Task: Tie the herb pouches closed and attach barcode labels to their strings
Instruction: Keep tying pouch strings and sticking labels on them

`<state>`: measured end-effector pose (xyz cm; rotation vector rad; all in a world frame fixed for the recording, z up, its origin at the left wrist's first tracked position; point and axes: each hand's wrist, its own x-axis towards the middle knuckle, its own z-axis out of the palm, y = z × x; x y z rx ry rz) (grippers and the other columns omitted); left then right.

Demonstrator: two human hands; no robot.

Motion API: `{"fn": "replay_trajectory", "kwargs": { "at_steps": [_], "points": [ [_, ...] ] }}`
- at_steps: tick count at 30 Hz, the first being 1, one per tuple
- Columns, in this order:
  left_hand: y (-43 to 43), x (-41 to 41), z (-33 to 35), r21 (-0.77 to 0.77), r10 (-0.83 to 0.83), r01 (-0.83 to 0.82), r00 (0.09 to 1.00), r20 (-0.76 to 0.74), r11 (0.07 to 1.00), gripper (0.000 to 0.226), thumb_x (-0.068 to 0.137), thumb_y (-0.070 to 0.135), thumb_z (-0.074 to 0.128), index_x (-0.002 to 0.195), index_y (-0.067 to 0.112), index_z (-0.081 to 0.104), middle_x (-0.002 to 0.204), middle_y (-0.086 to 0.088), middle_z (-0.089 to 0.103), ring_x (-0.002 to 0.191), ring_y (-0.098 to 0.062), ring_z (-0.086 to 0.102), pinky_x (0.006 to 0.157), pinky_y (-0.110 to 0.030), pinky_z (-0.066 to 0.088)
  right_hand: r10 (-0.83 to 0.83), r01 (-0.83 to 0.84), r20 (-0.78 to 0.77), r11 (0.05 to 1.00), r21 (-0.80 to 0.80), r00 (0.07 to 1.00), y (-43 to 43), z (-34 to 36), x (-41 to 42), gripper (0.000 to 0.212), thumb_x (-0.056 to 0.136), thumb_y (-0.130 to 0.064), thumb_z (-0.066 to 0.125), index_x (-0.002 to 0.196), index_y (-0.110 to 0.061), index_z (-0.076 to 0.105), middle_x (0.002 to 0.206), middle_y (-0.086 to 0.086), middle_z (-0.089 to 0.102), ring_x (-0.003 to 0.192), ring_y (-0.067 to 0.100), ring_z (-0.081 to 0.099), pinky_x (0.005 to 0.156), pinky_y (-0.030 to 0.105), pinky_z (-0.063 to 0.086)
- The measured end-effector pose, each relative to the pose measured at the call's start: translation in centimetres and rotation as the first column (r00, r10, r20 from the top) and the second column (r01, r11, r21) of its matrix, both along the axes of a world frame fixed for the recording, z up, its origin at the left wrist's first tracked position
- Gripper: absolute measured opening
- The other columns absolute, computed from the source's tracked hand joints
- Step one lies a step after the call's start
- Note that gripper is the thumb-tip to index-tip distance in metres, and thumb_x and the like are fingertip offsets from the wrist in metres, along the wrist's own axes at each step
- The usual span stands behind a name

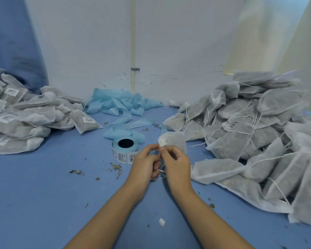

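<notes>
Pouch just right of the label roll, gathered neck toward the hands, long axis running away from them. Left hand and right hand both pinching its string at the neck. Likely light, soft, yielding: best held at neck or string, not the body.

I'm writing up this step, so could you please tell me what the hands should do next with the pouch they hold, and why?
Probably pull the string tight to finish the knot. The left hand and right hand both pinch it at the gathered neck of the pouch, no label shows on it yet, and the label roll stands just left of the hands, for the step after.
</notes>
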<state>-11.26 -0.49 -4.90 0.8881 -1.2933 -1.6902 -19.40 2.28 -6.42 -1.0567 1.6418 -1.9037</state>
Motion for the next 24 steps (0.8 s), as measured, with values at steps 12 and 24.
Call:
{"fn": "replay_trajectory", "kwargs": {
  "at_steps": [12, 24],
  "points": [
    [-0.3, -0.4, -0.1, 0.037, -0.121, 0.117, 0.979, 0.163, 0.993, 0.033, 0.088, -0.009, 0.035, 0.082, 0.014, 0.058, 0.038, 0.011, 0.026, 0.031, -0.003, 0.018, 0.034, -0.015, 0.013, 0.138, -0.124, 0.438, 0.990, -0.060, 0.888, 0.2, 0.5, -1.3, 0.027, 0.083, 0.006, 0.059, 0.061, -0.009, 0.066, 0.059, 0.001, 0.066, 0.054, 0.005, 0.058, 0.054, 0.013, 0.046],
    [0.0, -0.4, -1.8, -0.180, 0.054, -0.032, 0.992, 0.117, 0.983, 0.017, 0.097, 0.010, 0.048, 0.096, 0.016, 0.063, 0.049, 0.009, 0.042, 0.042, -0.002, 0.039, 0.045, -0.016, 0.034, 0.288, -0.272, 0.573, 0.955, -0.116, 0.767, 0.7, 1.5, -2.3, 0.016, 0.087, -0.001, 0.061, 0.073, -0.005, 0.068, 0.060, 0.001, 0.067, 0.053, 0.005, 0.062, 0.051, 0.013, 0.048]
  ]
}}
